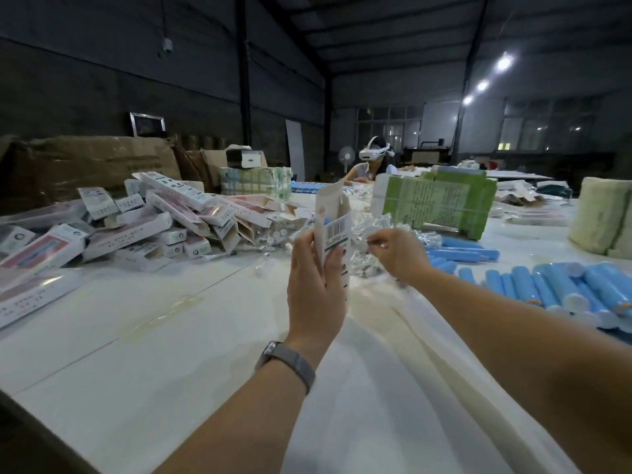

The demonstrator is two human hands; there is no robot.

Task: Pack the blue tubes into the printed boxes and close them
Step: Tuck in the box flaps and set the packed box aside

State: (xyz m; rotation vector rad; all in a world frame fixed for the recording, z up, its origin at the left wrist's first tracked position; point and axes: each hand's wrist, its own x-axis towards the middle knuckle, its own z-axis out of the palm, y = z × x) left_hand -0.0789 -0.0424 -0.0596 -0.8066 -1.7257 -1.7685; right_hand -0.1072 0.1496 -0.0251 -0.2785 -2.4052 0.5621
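Note:
My left hand (pixel 313 285) grips a printed box (pixel 333 227) upright above the white table, its top flap open and a barcode facing me. My right hand (pixel 396 254) reaches just right of the box, fingers curled and pinching a small clear plastic piece (pixel 374 246) over a heap of clear plastic items (pixel 383 224). Blue tubes (pixel 561 289) with white caps lie in a pile on the table at the right. A few more blue tubes (pixel 461 251) lie beyond my right wrist.
A heap of printed boxes (pixel 143 220) covers the table's left side. Green bundles of flat cartons (pixel 441 200) stand behind the box. A yellow-green bundle (pixel 602 220) sits far right. Another person (pixel 371 162) with a headset sits at the table's far end. Brown cartons (pixel 102 162) stand at the back left.

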